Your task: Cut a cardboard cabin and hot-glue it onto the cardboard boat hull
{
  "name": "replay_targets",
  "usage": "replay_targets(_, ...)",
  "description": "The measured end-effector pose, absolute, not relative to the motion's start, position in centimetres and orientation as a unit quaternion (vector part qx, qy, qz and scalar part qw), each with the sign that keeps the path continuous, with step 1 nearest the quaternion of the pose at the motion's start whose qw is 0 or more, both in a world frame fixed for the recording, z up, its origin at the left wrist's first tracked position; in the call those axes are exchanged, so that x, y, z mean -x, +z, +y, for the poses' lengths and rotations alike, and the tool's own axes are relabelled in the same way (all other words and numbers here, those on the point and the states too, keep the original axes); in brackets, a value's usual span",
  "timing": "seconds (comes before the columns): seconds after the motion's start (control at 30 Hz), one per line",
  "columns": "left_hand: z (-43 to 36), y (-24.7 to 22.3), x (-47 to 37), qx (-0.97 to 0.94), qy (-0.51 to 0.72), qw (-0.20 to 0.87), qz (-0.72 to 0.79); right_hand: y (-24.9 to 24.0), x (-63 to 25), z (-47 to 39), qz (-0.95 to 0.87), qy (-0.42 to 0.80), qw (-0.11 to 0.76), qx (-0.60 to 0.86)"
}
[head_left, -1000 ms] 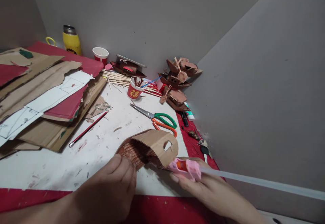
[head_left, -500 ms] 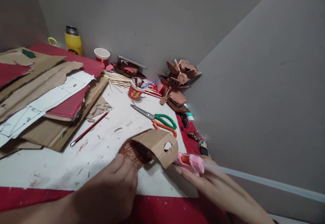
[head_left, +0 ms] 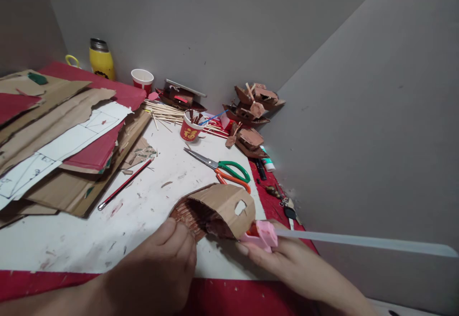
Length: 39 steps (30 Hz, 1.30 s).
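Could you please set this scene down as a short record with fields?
Left hand: pinching the left edge of the curved cardboard piece
Right hand: holding a pink glue gun, with a translucent glue stick sticking out behind
Scissors: lying just beyond the cardboard piece
Pencil: on the white sheet, left of the scissors
Brown model boats: near the wall

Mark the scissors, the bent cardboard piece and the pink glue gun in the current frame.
Scissors (head_left: 216, 165): head view, on the pivot between blades and handles.
Bent cardboard piece (head_left: 217, 203): head view, on its tan outer face.
Pink glue gun (head_left: 268, 235): head view, on its casing.
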<state>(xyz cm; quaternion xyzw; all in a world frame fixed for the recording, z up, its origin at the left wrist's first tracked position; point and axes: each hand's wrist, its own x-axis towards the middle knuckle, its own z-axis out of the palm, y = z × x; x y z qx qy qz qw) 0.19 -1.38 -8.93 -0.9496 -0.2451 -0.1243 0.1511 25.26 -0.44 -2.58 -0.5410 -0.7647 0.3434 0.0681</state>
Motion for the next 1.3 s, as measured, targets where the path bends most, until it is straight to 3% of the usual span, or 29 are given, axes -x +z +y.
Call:
replay_targets(0.33, -1.1, -8.5, -0.3, 0.944, -0.132, 0.151, -0.263, -2.1, -27.3, 0.0, -0.778, 0.3, 0.021, 0.551)
replay_targets(0.83, -1.1, -8.5, -0.3, 0.948, -0.108, 0.134, -0.269, -2.2, -29.2, -0.1, -0.777, 0.263, 0.021, 0.572)
replay_targets(1.17, -1.0, -8.3, -0.3, 0.944, -0.115, 0.164, -0.262, -2.3, -26.4, -0.2, -0.754, 0.364, 0.053, 0.544)
replay_targets(1.3, -1.0, -8.5, -0.4, 0.945, -0.114, 0.161, -0.261, -2.6, -25.5, -0.2, -0.763, 0.36, 0.024, 0.536)
